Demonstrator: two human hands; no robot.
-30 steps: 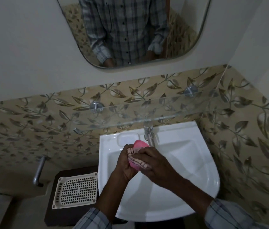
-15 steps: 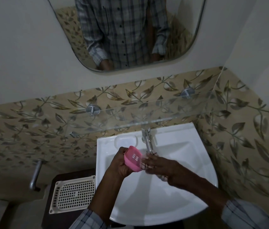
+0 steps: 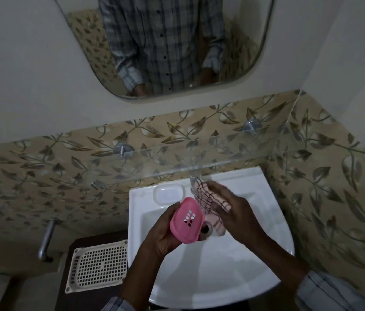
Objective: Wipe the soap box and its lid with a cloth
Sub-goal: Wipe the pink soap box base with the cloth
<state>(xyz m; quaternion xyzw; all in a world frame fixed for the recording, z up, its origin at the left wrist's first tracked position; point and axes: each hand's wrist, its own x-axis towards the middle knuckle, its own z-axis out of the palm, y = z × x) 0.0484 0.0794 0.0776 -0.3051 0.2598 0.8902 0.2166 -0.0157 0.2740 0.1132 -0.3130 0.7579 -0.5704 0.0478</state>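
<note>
Left hand [image 3: 166, 234] grips the pink soap box [image 3: 187, 222]; right hand [image 3: 233, 212] clutches the checked cloth [image 3: 208, 198] beside it; wiping seems midway, lid unseen

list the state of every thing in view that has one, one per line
pink soap box: held over the sink in the left hand, slotted face up
checked cloth: bunched in the right hand, beside the box
sink: no water visible
tap: no stream visible
white mesh tray: lying flat beside the sink

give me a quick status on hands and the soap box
Left hand grips pink soap box over sink. Right hand holds cloth, off the box. Nothing in the way.
</note>
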